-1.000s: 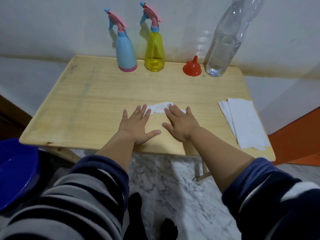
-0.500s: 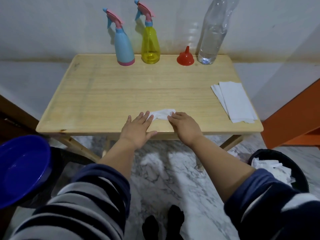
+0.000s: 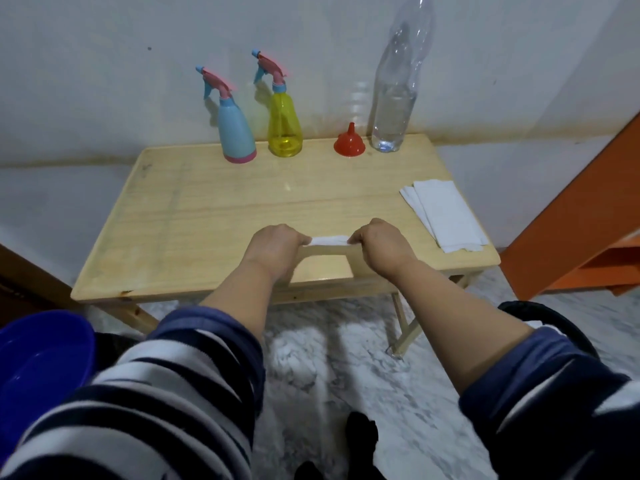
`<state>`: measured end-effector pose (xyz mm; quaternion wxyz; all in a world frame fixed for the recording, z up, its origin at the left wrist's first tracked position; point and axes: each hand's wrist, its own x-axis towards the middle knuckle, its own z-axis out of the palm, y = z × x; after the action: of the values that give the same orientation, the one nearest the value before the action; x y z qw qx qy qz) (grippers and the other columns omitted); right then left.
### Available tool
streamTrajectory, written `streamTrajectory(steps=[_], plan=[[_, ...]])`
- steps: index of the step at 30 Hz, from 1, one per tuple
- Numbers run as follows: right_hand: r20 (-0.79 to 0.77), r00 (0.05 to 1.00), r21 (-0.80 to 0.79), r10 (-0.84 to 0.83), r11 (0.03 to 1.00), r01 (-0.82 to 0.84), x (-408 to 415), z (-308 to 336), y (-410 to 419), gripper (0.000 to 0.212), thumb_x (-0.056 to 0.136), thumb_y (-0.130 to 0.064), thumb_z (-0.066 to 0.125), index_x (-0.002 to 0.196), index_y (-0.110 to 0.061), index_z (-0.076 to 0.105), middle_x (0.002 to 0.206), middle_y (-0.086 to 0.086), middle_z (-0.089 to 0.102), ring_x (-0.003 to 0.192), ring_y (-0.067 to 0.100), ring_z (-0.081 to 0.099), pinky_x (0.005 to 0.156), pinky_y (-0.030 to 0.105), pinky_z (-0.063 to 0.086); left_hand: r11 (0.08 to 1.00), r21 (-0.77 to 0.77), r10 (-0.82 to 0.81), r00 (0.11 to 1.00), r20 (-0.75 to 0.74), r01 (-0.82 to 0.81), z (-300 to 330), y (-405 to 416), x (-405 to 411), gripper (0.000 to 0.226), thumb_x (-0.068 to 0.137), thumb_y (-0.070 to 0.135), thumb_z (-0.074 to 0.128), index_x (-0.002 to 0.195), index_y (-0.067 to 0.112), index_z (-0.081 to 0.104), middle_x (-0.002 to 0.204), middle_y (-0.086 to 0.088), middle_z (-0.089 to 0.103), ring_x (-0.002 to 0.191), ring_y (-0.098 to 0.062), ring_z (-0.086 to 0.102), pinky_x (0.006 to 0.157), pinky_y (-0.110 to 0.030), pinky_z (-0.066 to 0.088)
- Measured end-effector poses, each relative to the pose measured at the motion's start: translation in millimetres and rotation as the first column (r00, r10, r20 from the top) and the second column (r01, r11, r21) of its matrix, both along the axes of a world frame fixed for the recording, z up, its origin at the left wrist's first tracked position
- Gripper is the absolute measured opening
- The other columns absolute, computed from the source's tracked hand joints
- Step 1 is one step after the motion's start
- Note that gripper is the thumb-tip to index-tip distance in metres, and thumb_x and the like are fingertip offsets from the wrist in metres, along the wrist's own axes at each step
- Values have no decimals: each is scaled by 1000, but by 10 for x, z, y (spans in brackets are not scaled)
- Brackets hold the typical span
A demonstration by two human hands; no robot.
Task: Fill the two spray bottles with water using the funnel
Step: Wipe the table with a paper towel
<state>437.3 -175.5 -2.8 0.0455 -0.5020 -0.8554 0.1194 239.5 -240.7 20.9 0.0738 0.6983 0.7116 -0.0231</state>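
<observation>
- Both hands are curled shut on one white tissue (image 3: 329,240) above the near edge of the wooden table (image 3: 207,216): left hand (image 3: 277,247) pinches one end, right hand (image 3: 377,244) the other, the strip stretched between them.
- Along the table's far edge, by the wall: blue spray bottle (image 3: 236,133), yellow spray bottle (image 3: 284,126) just beside it, red funnel (image 3: 349,143) upside down, then the clear water bottle (image 3: 394,98), partly full.
- Both sprayer heads look screwed on, so filling hasn't begun, I'd say.
- Next up, likely: drop the tissue, unscrew a sprayer head, seat the funnel spout-down in the neck.
</observation>
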Motion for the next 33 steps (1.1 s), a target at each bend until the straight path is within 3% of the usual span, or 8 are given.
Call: streamTrajectory(steps=[3, 8, 15, 21, 24, 27, 29, 33], plan=[[-63, 996, 55, -70, 996, 73, 28, 155, 372, 49, 89, 6, 41, 123, -20, 64, 116, 12, 53, 101, 30, 60, 90, 31, 45, 998, 51, 43, 998, 41, -45, 106, 336, 76, 59, 95, -4, 38, 143, 30, 45, 144, -8, 49, 129, -29, 49, 105, -34, 42], [-106, 989, 73, -99, 992, 107, -10, 214, 1139, 49, 90, 3, 42, 126, -22, 62, 118, 12, 52, 104, 29, 58, 90, 30, 43, 986, 93, 133, 988, 80, -140, 86, 1045, 163, 62, 91, -3, 42, 143, 31, 45, 137, -10, 54, 121, -30, 54, 97, -33, 44], [-116, 989, 24, -88, 996, 92, -213, -23, 2180, 48, 91, 0, 42, 129, -21, 60, 123, 16, 53, 111, 33, 54, 93, 33, 42, 957, 171, 210, 966, 147, -234, -262, 2143, 56, 46, 93, 10, 48, 129, 35, 60, 109, -6, 68, 99, -30, 64, 83, -34, 49], [-91, 995, 14, -43, 999, 44, -283, -265, 2531, 32, 100, -29, 44, 124, -21, 63, 114, 15, 50, 98, 35, 57, 85, 33, 43, 957, 93, 260, 955, 140, -274, -544, 2583, 53, 44, 96, 12, 43, 136, 26, 55, 127, -10, 61, 113, -32, 58, 89, -35, 45], [-40, 998, 48, -42, 998, 44, -287, -388, 2487, 31, 101, -28, 41, 119, -16, 64, 112, 16, 50, 91, 35, 59, 78, 34, 45, 970, 81, 219, 969, 114, -228, -597, 2487, 119, 47, 92, 18, 42, 138, 22, 49, 140, -3, 52, 122, -29, 52, 93, -38, 46], [-23, 999, 56, -49, 997, 50, -257, -401, 2379, 28, 100, -22, 42, 115, -15, 64, 109, 14, 50, 84, 31, 59, 71, 30, 42, 981, 14, 190, 978, 87, -192, -621, 2323, 189, 53, 99, 35, 33, 151, 24, 28, 160, 6, 23, 145, -21, 26, 115, -38, 24], [-15, 999, 56, -39, 998, 39, -219, -395, 2269, 28, 100, -21, 41, 115, -16, 64, 108, 13, 50, 82, 28, 57, 71, 28, 43, 987, -20, 161, 986, 51, -161, -641, 2214, 212, 60, 100, 47, 28, 155, 23, 18, 163, 8, 10, 149, -13, 11, 121, -38, 8], [0, 999, 46, -39, 998, 39, -95, -395, 1927, 28, 99, -18, 40, 114, -17, 64, 103, 11, 49, 72, 22, 45, 71, 28, 46, 991, -57, 126, 991, 40, -124, -653, 1919, 260, 66, 98, 56, 26, 155, 24, 16, 163, 8, 8, 150, -10, 8, 122, -39, 5]])
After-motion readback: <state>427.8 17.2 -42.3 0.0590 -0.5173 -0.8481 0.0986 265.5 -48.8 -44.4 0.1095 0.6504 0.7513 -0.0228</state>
